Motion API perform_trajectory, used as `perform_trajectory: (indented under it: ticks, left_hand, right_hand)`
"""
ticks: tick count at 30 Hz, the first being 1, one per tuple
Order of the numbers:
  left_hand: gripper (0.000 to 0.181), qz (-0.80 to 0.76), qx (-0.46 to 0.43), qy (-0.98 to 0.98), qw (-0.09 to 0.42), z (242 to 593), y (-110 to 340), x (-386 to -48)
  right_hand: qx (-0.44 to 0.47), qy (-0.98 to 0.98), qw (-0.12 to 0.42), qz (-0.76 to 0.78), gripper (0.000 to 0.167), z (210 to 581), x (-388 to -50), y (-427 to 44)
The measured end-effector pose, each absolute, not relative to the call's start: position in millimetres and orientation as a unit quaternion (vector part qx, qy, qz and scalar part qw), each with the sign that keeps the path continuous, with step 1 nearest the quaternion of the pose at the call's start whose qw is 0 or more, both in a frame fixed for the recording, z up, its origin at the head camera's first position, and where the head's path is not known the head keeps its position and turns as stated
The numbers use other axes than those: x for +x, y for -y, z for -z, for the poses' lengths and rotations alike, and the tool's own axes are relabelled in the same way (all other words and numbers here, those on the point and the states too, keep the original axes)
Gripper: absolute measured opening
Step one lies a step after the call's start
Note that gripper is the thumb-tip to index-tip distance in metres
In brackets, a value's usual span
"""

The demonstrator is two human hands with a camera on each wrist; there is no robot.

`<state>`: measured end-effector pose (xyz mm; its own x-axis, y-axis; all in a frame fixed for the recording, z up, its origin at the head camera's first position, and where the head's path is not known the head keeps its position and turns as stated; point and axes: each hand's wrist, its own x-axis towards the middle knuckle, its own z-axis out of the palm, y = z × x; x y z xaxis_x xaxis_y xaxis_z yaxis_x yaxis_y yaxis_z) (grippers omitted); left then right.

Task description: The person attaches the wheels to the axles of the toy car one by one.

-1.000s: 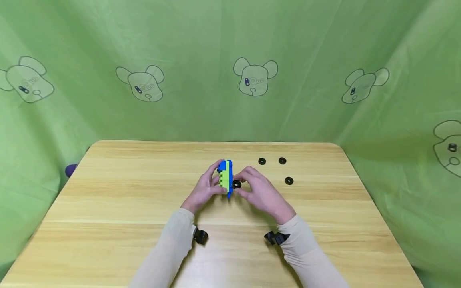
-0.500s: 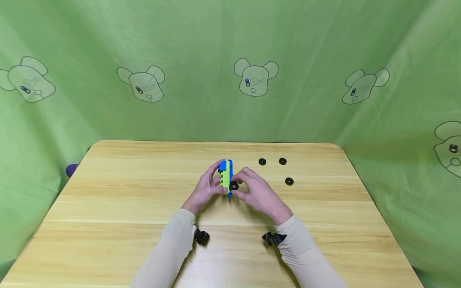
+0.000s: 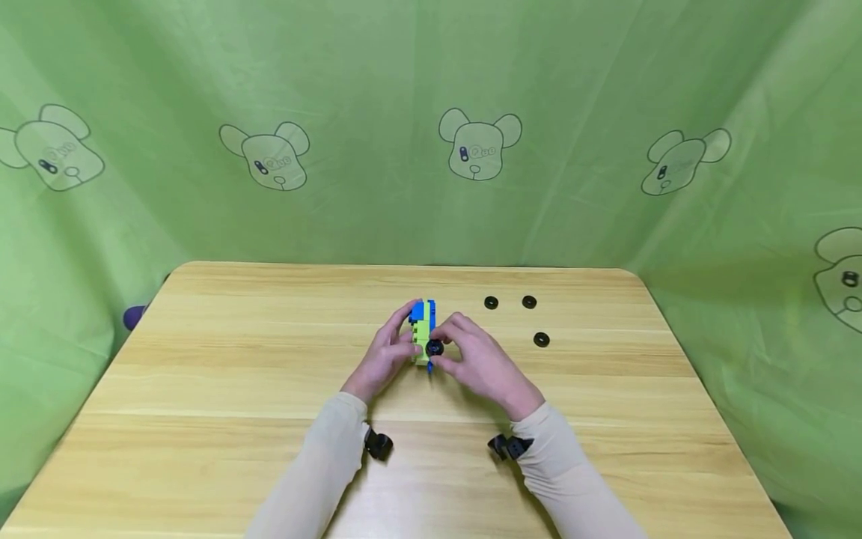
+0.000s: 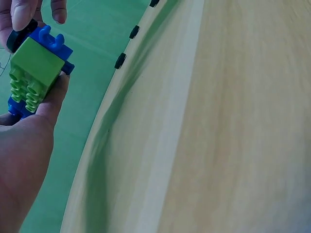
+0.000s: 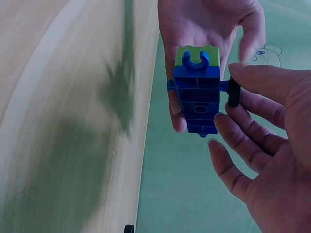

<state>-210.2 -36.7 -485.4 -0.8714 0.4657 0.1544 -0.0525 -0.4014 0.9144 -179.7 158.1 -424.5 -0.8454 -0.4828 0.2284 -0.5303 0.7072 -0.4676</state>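
Note:
A blue and lime-green block assembly (image 3: 421, 329) is gripped by the left hand (image 3: 384, 361) above the table. Its blue underside (image 5: 198, 92) with a hook at one end faces the right wrist camera, and lime studs show on the green block (image 4: 38, 63) in the left wrist view. The right hand (image 3: 488, 367) pinches a black wheel (image 3: 434, 348) between thumb and finger. In the right wrist view that wheel (image 5: 234, 92) stands upright at the end of a blue side peg, touching it; whether it is seated there I cannot tell.
Three black wheels lie toward the back right of the wooden table (image 3: 236, 374): one (image 3: 491, 302), another (image 3: 529, 302) and a nearer one (image 3: 542, 340). Green curtains (image 3: 377, 209) surround the table's back and sides. A purple object (image 3: 132, 317) shows beyond the left edge.
The right hand has moved slightly left with the black wheel, from beside the assembly to against its side. The left thumb has shifted slightly up along the green blocks.

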Motion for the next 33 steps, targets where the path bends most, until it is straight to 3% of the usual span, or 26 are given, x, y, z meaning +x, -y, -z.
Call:
perform_trajectory:
  ticks: [10,17,26,33]
  left_hand:
    - [0.086,-0.808,0.178,-0.540,0.159,482,35,-208]
    - [0.088,-0.807,0.174,-0.544,0.150,483,36,-210]
    - [0.087,-0.821,0.181,-0.521,0.147,483,36,-210]
    - [0.086,-0.832,0.191,-0.502,0.136,483,35,-209]
  right_hand:
    - [0.273,0.920,0.042,-0.276,0.036,425,-180,-157]
    - [0.225,0.902,0.014,-0.368,0.030,429,-181,-159]
    - [0.160,0.882,-0.058,-0.440,0.021,435,-182,-160]
    - [0.162,0.836,-0.114,-0.511,0.025,440,-183,-161]
